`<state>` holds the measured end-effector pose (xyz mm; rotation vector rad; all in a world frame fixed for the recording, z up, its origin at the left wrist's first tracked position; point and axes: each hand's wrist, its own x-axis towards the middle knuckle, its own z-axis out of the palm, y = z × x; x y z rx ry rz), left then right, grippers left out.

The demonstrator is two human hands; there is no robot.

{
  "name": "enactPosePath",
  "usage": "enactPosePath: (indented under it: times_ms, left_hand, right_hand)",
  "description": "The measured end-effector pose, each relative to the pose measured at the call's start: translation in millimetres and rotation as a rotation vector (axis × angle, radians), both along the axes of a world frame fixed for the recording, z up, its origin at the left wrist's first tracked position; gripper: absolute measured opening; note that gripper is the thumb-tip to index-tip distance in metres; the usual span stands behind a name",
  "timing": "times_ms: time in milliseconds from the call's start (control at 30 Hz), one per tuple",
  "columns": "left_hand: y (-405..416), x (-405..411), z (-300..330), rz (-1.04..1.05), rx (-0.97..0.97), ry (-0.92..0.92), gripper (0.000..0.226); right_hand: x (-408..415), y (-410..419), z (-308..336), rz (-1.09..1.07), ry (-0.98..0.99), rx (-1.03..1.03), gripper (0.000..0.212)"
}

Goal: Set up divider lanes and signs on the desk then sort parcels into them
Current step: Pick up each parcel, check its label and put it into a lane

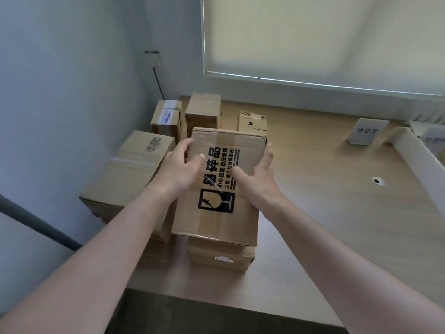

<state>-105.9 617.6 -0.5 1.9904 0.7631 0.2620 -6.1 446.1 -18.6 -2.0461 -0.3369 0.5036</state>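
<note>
A cardboard parcel with a black fragile mark (224, 213) lies on top of a lower parcel (221, 257) on the wooden desk (325, 213). My left hand (179, 168) lies over its left upper edge with the thumb on the printed top. My right hand (258, 172) is at its right edge, fingers straight, thumb on the top. Both hands look relaxed rather than curled round the box. A white divider strip (419, 160) runs along the desk at the right, and a white sign card (367, 131) stands near it.
A large box with a barcode (130, 174) sits at the left against the wall. Three smaller boxes (203, 110) stand behind the parcels near the desk's back corner. A cable hole (378, 181) is in the desk. A second sign (433, 141) stands at the far right.
</note>
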Motion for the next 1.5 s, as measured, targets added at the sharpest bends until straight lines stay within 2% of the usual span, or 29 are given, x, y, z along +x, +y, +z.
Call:
enactPosePath:
  times_ms: [67,133,200,333,433,467,567,633,700,800,867,933,1000,1067,1167,1200,1267,1333,1400,1500]
  left_hand:
    - [5,2,15,0.042,-0.070,-0.078,0.062]
    - [6,6,34,0.073,-0.164,-0.173,0.050]
    - [1,7,54,0.079,-0.263,-0.259,0.050]
    - [0,7,73,-0.012,-0.365,-0.368,0.064]
    - [5,7,80,0.012,-0.389,-0.454,0.068]
    - [5,5,82,0.010,-0.403,-0.469,0.067]
    - [9,4,84,-0.010,-0.466,-0.490,0.065]
    - [10,3,86,0.014,-0.491,-0.494,0.068]
    - [10,4,88,0.010,-0.521,-0.501,0.072]
    - [9,2,92,-0.060,-0.534,-0.478,0.082]
    - [6,0,93,-0.095,-0.507,-0.441,0.074]
    - [3,-1,93,-0.082,-0.484,-0.426,0.053]
    - [2,-2,90,-0.073,-0.480,-0.448,0.038]
    - [1,-3,86,-0.075,-0.474,-0.488,0.030]
    - [3,-6,79,-0.119,-0.434,-0.535,0.026]
    - [4,-7,77,-0.138,-0.423,-0.541,0.026]
    - [5,-9,75,-0.176,-0.398,-0.544,0.029]
    - [4,-10,74,-0.206,-0.362,-0.550,0.038]
    - [4,-11,73,-0.231,-0.319,-0.555,0.048]
    - [4,-13,69,-0.244,-0.226,-0.567,0.052]
  right_hand:
    - [0,-2,21,-0.065,-0.003,0.072,0.106]
    - [5,-6,39,-0.100,-0.006,0.171,0.087]
    - [9,-10,58,-0.097,-0.001,0.261,0.070]
    - [22,-22,89,-0.152,-0.034,0.424,0.075]
    - [18,-33,112,-0.122,0.012,0.489,0.091]
    - [17,-37,116,-0.120,0.003,0.492,0.086]
    - [15,-47,114,-0.123,-0.098,0.505,0.040]
    - [12,-51,110,-0.084,-0.158,0.512,0.030]
    - [12,-53,105,-0.047,-0.197,0.526,0.034]
    - [15,-57,94,0.026,-0.289,0.546,0.071]
    - [15,-58,87,0.059,-0.358,0.524,0.087]
    - [13,-58,83,0.070,-0.374,0.493,0.081]
    - [8,-58,84,0.052,-0.302,0.510,0.068]
    - [1,-57,89,0.040,-0.219,0.532,0.055]
    - [0,-55,94,-0.008,-0.086,0.582,0.022]
    - [0,-53,95,-0.037,-0.046,0.585,0.023]
    - [-1,-48,97,-0.062,0.007,0.592,0.046]
    - [-3,-42,97,-0.054,-0.040,0.551,0.058]
    - [-6,-37,96,-0.057,-0.116,0.550,0.048]
    - [-5,-32,90,-0.085,-0.193,0.588,0.031]
